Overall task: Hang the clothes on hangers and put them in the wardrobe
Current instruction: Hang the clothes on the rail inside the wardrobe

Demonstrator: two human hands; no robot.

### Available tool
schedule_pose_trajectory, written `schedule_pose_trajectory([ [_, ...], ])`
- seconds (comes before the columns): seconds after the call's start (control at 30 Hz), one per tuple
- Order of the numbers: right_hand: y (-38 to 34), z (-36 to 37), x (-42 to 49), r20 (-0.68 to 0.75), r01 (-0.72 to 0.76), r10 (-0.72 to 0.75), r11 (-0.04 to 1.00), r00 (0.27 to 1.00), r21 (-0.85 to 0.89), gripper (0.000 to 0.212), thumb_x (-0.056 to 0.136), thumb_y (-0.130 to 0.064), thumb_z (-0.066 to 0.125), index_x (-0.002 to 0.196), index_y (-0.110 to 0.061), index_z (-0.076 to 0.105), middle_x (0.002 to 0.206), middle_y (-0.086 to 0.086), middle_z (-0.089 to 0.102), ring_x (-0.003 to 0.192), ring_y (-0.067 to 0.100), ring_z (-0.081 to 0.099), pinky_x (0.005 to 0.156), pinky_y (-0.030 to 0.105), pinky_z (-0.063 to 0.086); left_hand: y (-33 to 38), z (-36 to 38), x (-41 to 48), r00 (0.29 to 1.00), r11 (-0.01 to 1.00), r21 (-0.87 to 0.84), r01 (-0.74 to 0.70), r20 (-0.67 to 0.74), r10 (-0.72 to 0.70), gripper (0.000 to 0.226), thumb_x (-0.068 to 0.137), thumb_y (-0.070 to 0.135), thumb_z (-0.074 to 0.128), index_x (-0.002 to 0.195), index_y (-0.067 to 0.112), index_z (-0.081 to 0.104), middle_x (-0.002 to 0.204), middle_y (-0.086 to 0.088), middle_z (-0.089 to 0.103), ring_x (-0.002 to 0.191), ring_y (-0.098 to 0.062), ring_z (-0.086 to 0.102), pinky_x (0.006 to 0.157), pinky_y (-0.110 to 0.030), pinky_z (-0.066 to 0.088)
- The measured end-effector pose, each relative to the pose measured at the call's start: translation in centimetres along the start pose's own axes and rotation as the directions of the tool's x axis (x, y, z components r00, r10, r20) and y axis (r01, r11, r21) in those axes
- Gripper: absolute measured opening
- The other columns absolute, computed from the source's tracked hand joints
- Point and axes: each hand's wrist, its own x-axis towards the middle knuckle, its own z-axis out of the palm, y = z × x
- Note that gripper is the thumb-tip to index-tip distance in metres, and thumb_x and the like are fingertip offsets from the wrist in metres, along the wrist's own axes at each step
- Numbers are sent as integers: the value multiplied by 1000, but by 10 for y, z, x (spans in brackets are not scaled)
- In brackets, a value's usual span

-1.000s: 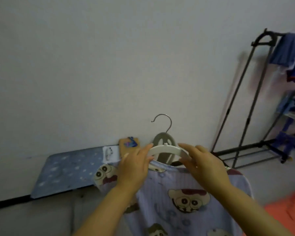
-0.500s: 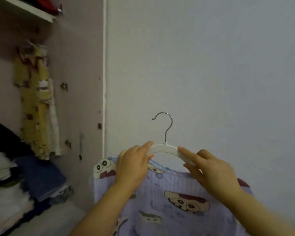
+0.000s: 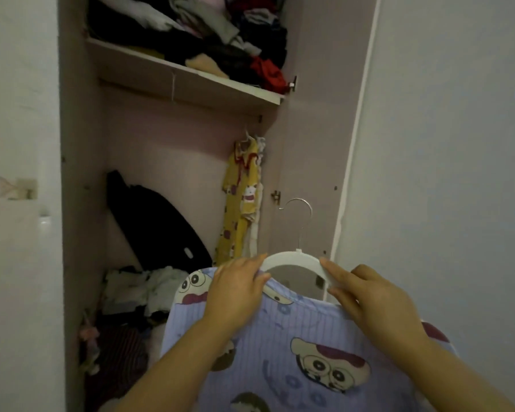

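Writing: none legible anywhere; cartoon faces printed on the shirt, no words readable.
Wall at left (image 3: 15, 203): pale, with a faint blurred mark and a small white fitting, too soft to identify.
Wardrobe (image 3: 81, 203): open, pinkish interior, doorless as seen; top edge cut off by the frame.
Upper shelf (image 3: 191, 81): piled with crumpled dark, grey and red clothes, single items hard to separate.
Black object (image 3: 155, 221): leaning against the back panel, kind unclear.
Bottom heap (image 3: 137, 289): white and dark fabric jumbled, lowest part lost in shadow.
Yellow garment (image 3: 240, 203): hanging inside at the right, its hook and the rail barely visible under the shelf.
Left hand (image 3: 235, 292): clenched on the left shoulder of the hanger, over the shirt's neckline.
Hanger (image 3: 295, 260): white, metal hook upright, held in front of the wardrobe's right side panel, not yet on the rail.
Shirt (image 3: 280, 352): lilac, striped, draped on the hanger; lower part cut off by the frame.
Right hand (image 3: 375, 301): fingers pinching the hanger's right arm at the collar edge.
Wall at right (image 3: 443, 173): plain, bare.
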Motion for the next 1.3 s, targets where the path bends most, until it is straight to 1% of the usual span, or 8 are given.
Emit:
schedule_pose_trajectory([
  [0.07,7,24,26,-7,20,-19,999,1000,37,51,97,-40,40,141,-48,14,99,-4,52,76,10,50,62,19,39,-18,-2,13,1000,999,43,14,-18,-13,35,94,27,51,129,22,54,115,0,63,104,-18,52,82,-24,32],
  [0.1,8,34,40,-13,23,-23,998,1000,56,51,98,-41,36,141,-48,12,99,-5,51,75,9,47,62,18,37,-27,-3,20,999,998,65,25,-26,-23,36,94,26,52,130,21,54,117,0,62,106,-18,52,84,-24,32],
  [0.37,9,117,161,-50,74,-73,997,996,14,51,98,-44,32,146,-45,14,91,-10,37,73,5,41,58,17,35,-124,20,93,995,984,153,97,-48,-91,50,93,23,55,140,18,39,139,2,44,124,-14,41,99,-18,28],
  [0.57,11,186,264,-70,67,-67,998,995,-3,48,97,-42,37,144,-43,24,95,-6,50,71,8,43,56,19,34,-220,52,166,993,978,183,102,-69,-91,55,94,30,51,144,21,30,145,5,34,130,-10,31,94,-6,13],
  [0.77,19,236,361,-87,42,-44,999,995,-28,46,98,-43,34,143,-43,26,113,-4,54,91,14,58,69,27,51,-298,77,243,992,969,211,125,-51,-117,61,95,40,46,148,28,17,153,11,17,139,-9,18,111,-21,14],
  [1.0,30,289,474,-107,28,-34,998,994,-59,45,98,-41,36,142,-41,28,91,-7,37,83,15,54,59,25,39,-366,102,323,994,945,308,109,-4,-113,60,95,43,43,148,29,16,155,10,12,140,-13,18,113,-28,21],
  [1.13,45,323,548,-140,38,-47,997,989,-61,40,98,-38,38,138,-38,35,110,-3,54,91,18,59,63,26,44,-411,123,371,992,914,391,103,24,-122,62,95,44,42,148,32,12,156,10,8,142,-15,14,113,-30,18],
  [1.3,69,361,650,-171,37,-46,998,984,-59,27,96,-32,43,122,-32,46,105,-1,56,90,20,58,71,30,51,-467,154,450,988,891,433,137,0,-152,64,93,46,45,147,35,12,156,10,9,141,-13,16,114,-30,19],
])
